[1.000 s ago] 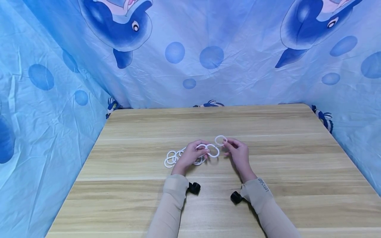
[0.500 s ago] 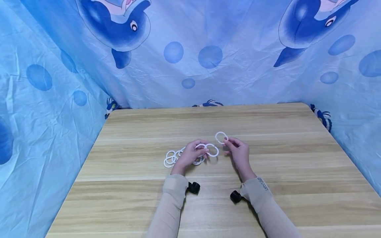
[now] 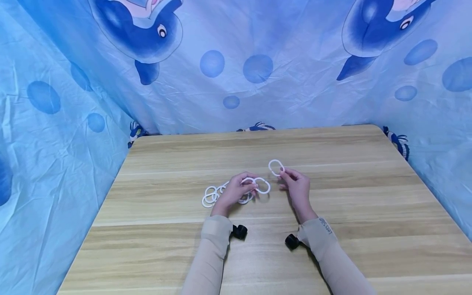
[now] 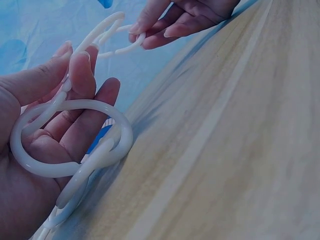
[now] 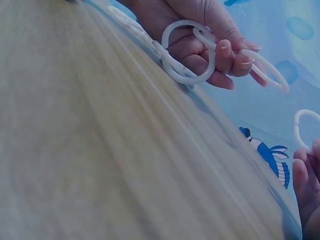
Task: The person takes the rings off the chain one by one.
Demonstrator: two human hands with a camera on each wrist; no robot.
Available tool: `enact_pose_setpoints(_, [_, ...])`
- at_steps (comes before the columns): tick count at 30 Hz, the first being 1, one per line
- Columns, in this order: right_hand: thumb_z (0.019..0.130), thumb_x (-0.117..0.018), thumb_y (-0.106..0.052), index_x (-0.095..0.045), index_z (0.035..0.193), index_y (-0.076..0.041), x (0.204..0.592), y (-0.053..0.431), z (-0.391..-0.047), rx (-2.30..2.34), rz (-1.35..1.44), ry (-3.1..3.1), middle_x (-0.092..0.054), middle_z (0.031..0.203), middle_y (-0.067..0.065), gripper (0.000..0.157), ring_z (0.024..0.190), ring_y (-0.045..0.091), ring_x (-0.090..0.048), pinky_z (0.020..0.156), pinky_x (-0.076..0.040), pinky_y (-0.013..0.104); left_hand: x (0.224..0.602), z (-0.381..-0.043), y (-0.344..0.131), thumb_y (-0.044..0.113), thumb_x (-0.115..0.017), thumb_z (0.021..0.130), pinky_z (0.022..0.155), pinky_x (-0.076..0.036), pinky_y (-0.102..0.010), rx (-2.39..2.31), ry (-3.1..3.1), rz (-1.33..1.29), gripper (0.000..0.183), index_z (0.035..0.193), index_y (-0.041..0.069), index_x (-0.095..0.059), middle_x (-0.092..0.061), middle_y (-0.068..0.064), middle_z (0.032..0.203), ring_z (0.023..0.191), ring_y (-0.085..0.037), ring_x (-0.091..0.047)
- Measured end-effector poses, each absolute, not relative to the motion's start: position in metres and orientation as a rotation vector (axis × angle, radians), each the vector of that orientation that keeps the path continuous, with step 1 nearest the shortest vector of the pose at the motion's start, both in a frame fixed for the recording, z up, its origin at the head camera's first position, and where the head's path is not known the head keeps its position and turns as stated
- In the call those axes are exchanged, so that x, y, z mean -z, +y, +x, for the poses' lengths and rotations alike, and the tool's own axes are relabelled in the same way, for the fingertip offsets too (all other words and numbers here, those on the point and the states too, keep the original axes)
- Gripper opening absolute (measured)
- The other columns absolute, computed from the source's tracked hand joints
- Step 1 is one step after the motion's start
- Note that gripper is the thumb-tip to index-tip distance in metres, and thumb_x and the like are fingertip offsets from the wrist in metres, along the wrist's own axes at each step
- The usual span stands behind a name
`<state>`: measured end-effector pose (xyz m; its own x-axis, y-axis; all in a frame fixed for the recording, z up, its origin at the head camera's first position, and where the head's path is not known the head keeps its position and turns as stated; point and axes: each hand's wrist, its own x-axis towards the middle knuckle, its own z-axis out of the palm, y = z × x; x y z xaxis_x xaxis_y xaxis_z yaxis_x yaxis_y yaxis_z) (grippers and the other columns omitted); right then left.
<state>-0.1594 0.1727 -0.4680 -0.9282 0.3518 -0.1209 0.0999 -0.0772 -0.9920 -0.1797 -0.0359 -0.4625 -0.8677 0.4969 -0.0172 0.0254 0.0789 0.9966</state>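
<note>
White plastic rings, linked into a chain (image 3: 203, 201), lie partly on the wooden table beneath my left hand (image 3: 234, 191). The thumb and fingers of that hand pinch the chain near its right end, where an end ring (image 3: 269, 188) sticks out beyond the fingertips. Linked rings (image 4: 126, 131) hang below the palm in the left wrist view. My right hand (image 3: 299, 190) pinches a separate white ring (image 3: 272, 161) by its lower edge, raised behind and to the right of the end ring. A small split shows in this loose ring (image 5: 297, 126) in the right wrist view.
The wooden table (image 3: 350, 176) extends around both hands. Behind it and along its sides hangs a blue curtain (image 3: 302, 102) with dolphin prints. Black wrist cameras (image 3: 240, 232) sit beside both cuffs.
My right hand has drawn its ring slightly up and away from the end ring, tilting it more upright. My left hand keeps its pinch on the chain, nearly still.
</note>
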Motion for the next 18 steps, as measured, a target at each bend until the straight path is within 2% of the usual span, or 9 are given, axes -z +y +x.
enact_pose_setpoints(5, [0.089, -0.068, -0.007, -0.065, 0.116, 0.001, 0.4671, 0.1743, -0.1596, -2.156, -0.519, -1.965, -0.071, 0.087, -0.004, 0.028, 0.074, 0.007, -0.069, 0.064, -0.061, 0.022, 0.4620, -0.1804, -0.0362, -0.004, -0.060, 0.090, 0.065, -0.056, -0.018, -1.843, 2.007, 0.515, 0.033, 0.124, -0.006, -0.056, -0.069, -0.011, 0.089, 0.068, -0.006, -0.063])
enact_pose_setpoints(18, [0.089, -0.067, -0.007, -0.065, 0.118, 0.000, 0.4682, 0.1791, -0.1627, -2.170, -0.594, -1.921, -0.068, 0.082, -0.008, 0.030, 0.075, 0.007, -0.068, 0.064, -0.061, 0.023, 0.4610, -0.1811, -0.0363, -0.003, -0.061, 0.090, 0.067, -0.056, -0.019, -1.839, 1.990, 0.479, 0.034, 0.124, -0.005, -0.056, -0.069, -0.005, 0.088, 0.069, -0.006, -0.063])
